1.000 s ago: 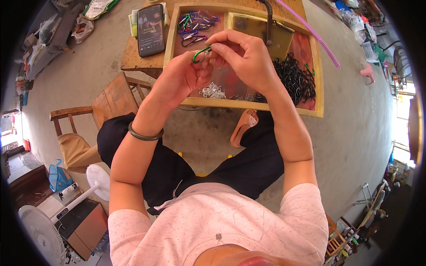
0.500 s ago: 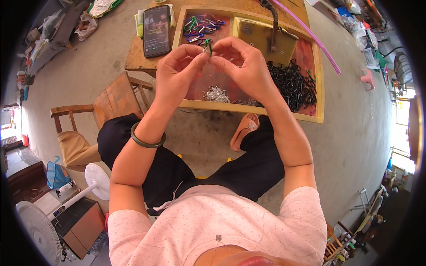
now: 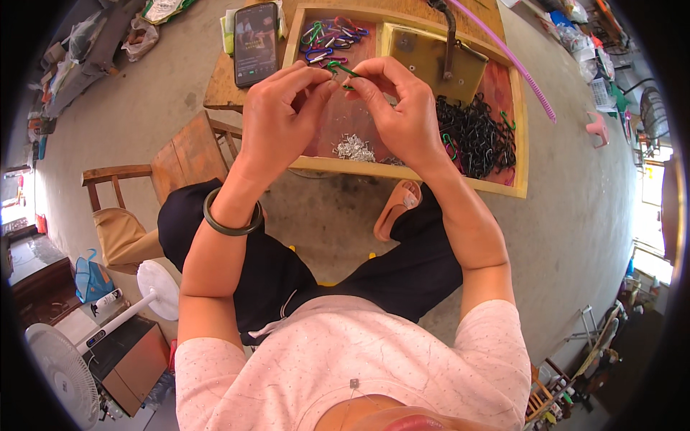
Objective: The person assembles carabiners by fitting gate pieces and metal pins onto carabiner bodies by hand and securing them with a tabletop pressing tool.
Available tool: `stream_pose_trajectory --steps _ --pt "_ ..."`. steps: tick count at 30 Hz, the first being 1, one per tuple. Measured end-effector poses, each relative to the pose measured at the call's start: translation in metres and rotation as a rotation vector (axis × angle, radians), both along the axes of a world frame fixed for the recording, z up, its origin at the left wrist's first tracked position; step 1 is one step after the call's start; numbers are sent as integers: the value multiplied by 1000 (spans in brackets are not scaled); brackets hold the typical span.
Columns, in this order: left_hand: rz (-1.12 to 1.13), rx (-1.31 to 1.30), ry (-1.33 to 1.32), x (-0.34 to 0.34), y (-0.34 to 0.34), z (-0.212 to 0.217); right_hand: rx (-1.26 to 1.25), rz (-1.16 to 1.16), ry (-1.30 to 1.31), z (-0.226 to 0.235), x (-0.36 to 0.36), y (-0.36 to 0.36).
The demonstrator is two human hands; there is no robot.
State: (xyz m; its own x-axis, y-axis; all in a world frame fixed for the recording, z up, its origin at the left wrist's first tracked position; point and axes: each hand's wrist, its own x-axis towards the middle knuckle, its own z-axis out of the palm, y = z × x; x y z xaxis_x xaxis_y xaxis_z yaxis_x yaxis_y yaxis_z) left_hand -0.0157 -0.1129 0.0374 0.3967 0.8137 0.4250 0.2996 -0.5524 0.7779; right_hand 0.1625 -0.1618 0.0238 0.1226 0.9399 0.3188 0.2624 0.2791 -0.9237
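A green carabiner (image 3: 343,69) spans the gap between my two hands, above the wooden tray. My right hand (image 3: 404,108) pinches its right end between thumb and fingers. Thumb and fingertips of my left hand (image 3: 284,118) are pressed together at the carabiner's left end; what lies between them is too small to make out. Beyond my left hand lies a pile of colourful carabiners (image 3: 334,42). Between my wrists is a heap of small silver metal pieces (image 3: 353,148). Many black hook-shaped pieces (image 3: 471,136) fill the tray's right side, with a few green ones among them.
The wooden tray's rim (image 3: 345,168) runs close under my wrists. A yellowish metal plate (image 3: 424,61) with a dark lever (image 3: 450,47) stands at the tray's back. A phone (image 3: 256,44) stands at the left; a purple coiled tube (image 3: 512,59) hangs at the right.
My hands have drawn slightly apart, and the green carabiner has turned from upright to lying across between them. A green piece among the black ones by my right wrist has come into view.
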Motion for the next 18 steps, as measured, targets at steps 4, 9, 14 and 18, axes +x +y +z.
stream_pose_trajectory --steps 4,9,14,18 --pt "-1 123 120 -3 -1 2 227 -87 -290 6 8 3" --pt "-67 -67 15 -5 1 -6 326 -28 -409 9 15 6" --pt "-94 -617 -482 -1 -5 -17 145 -78 -99 -16 -7 3" --pt "-76 -636 -487 4 -8 -17 79 -94 -107 -10 -2 4"
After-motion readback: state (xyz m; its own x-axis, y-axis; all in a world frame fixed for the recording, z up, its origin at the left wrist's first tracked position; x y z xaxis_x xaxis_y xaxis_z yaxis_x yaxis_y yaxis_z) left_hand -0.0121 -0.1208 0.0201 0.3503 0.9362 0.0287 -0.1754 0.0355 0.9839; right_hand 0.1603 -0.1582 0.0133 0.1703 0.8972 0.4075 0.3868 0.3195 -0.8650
